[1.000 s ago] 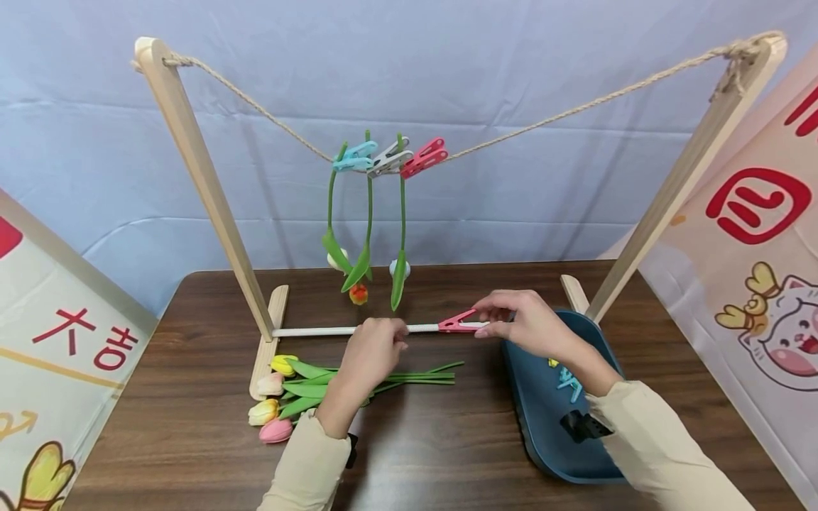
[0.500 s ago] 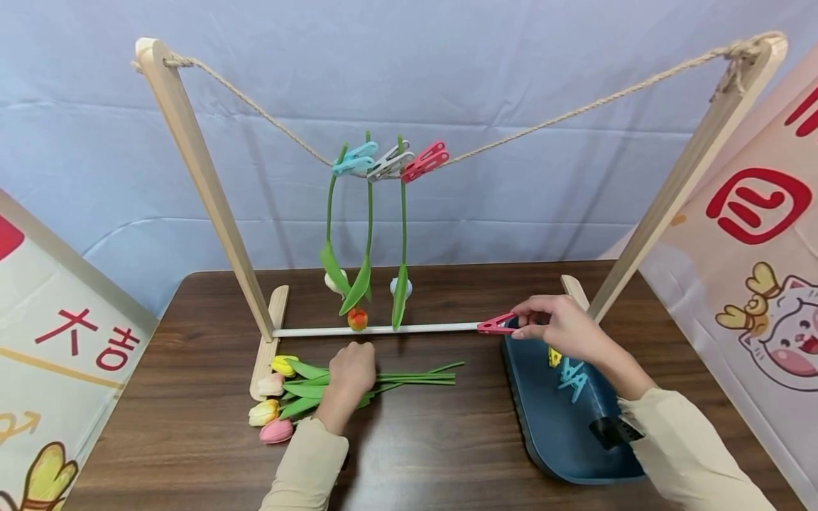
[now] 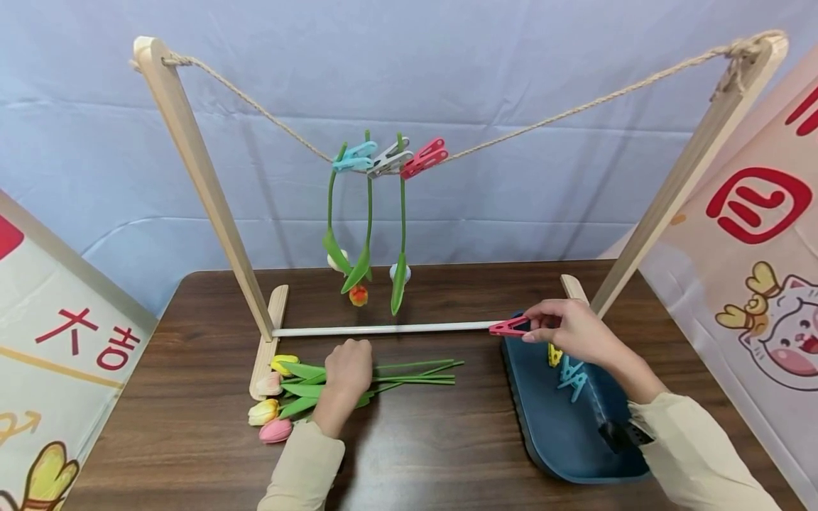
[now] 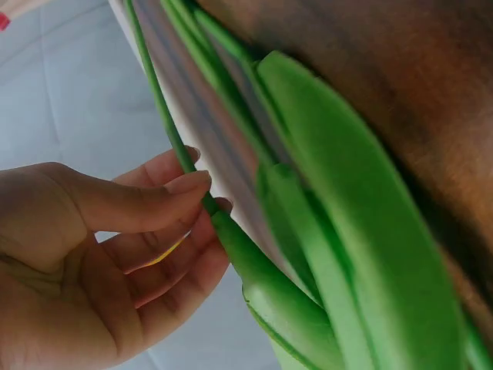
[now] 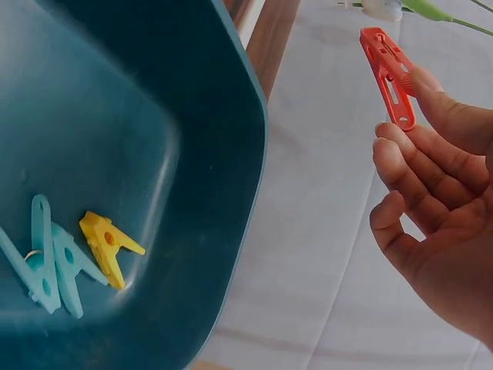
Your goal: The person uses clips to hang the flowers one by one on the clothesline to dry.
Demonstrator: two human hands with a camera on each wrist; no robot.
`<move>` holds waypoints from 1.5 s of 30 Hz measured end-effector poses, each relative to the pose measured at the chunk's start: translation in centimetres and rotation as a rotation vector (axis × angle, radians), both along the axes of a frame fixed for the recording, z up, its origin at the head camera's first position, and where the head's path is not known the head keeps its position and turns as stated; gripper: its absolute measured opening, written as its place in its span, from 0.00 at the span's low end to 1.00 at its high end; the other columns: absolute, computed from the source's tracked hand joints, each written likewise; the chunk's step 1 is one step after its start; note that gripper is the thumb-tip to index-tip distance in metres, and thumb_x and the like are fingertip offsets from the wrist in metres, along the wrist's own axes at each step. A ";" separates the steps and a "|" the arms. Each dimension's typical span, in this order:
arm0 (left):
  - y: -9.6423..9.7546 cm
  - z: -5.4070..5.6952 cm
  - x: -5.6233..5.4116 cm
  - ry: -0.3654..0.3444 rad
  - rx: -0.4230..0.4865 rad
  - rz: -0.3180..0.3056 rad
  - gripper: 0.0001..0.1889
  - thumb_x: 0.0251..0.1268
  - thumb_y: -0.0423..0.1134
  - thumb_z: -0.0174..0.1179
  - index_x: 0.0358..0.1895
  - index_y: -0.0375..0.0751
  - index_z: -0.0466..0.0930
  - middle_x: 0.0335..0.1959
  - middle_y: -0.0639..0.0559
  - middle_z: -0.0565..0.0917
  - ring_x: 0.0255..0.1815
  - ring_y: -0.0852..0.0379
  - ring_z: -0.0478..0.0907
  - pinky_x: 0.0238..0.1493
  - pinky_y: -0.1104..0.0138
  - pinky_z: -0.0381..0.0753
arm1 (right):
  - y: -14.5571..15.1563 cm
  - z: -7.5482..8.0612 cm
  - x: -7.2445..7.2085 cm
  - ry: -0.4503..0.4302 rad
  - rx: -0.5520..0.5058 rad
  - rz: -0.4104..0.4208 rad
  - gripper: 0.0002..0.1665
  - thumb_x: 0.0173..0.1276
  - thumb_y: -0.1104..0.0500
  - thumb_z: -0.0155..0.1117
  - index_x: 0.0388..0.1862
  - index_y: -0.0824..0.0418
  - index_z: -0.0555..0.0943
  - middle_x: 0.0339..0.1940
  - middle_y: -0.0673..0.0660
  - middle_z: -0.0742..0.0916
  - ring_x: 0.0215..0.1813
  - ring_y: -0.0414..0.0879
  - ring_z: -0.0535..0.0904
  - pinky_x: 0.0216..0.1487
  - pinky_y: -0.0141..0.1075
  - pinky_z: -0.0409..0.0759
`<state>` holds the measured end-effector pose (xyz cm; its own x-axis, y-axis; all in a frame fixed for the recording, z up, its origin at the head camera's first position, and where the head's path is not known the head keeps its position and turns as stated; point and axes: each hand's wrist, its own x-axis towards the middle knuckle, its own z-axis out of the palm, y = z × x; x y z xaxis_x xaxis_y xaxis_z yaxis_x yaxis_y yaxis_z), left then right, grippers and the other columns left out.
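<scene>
My left hand is over the pile of artificial tulips on the table. In the left wrist view its thumb and fingers pinch one green tulip stem just above the leaf. My right hand holds a red clothespin between thumb and fingers, above the far left corner of the blue tray. Yellow and light blue clothespins lie in that tray. Three tulips hang heads down from the rope, held by a blue, a grey and a red clothespin.
A wooden frame with a left post and a right post carries the sagging rope. Low between the posts runs a white rod, behind the tulip pile. A pale cloth hangs behind the table.
My right hand has moved right with the red clothespin, to above the tray. My left hand has gone down and left from near the white rod to the tulip pile, where it pinches a stem.
</scene>
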<state>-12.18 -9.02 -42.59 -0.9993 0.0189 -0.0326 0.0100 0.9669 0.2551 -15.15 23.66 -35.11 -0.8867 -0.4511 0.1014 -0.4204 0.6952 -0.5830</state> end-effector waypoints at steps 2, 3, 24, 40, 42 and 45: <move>-0.1 0.4 0.1 0.030 -0.009 -0.007 0.11 0.58 0.25 0.54 0.21 0.40 0.79 0.25 0.42 0.81 0.27 0.41 0.79 0.21 0.53 0.76 | 0.2 0.0 0.0 -0.009 -0.002 -0.006 0.14 0.53 0.64 0.69 0.38 0.70 0.81 0.23 0.50 0.78 0.24 0.42 0.70 0.23 0.32 0.70; -0.1 0.7 0.1 0.047 -0.014 -0.011 0.11 0.58 0.25 0.54 0.21 0.40 0.80 0.24 0.42 0.81 0.26 0.42 0.79 0.20 0.54 0.76 | 0.3 0.0 0.0 -0.011 -0.003 -0.008 0.14 0.54 0.64 0.69 0.38 0.70 0.81 0.23 0.50 0.78 0.24 0.42 0.70 0.23 0.32 0.70; 1.3 6.9 0.8 0.370 0.190 -0.171 0.15 0.44 0.17 0.54 0.28 0.41 0.82 0.24 0.49 0.79 0.24 0.48 0.77 0.21 0.59 0.74 | 1.1 0.7 -0.1 0.024 0.016 -0.017 0.13 0.55 0.65 0.68 0.38 0.72 0.81 0.23 0.50 0.80 0.23 0.40 0.72 0.24 0.32 0.72; 3.9 11.6 -1.8 0.603 0.401 -0.205 0.07 0.50 0.20 0.60 0.30 0.34 0.76 0.26 0.47 0.77 0.28 0.49 0.77 0.29 0.59 0.75 | 1.2 0.8 -0.2 0.059 0.069 -0.022 0.11 0.54 0.68 0.66 0.36 0.73 0.81 0.22 0.50 0.80 0.23 0.39 0.73 0.25 0.32 0.73; 4.2 11.8 -2.1 0.609 0.408 -0.204 0.07 0.52 0.21 0.60 0.30 0.34 0.75 0.26 0.47 0.76 0.28 0.49 0.77 0.30 0.59 0.75 | 1.2 0.9 -0.2 0.075 0.069 -0.031 0.11 0.54 0.67 0.67 0.36 0.73 0.81 0.22 0.50 0.80 0.23 0.39 0.73 0.25 0.32 0.73; 4.4 12.0 -2.3 0.633 0.418 -0.207 0.06 0.53 0.22 0.60 0.31 0.33 0.74 0.26 0.46 0.76 0.29 0.49 0.77 0.30 0.59 0.75 | 1.2 1.1 -0.3 0.097 0.066 -0.039 0.12 0.54 0.68 0.67 0.37 0.73 0.80 0.22 0.50 0.80 0.23 0.39 0.73 0.25 0.32 0.73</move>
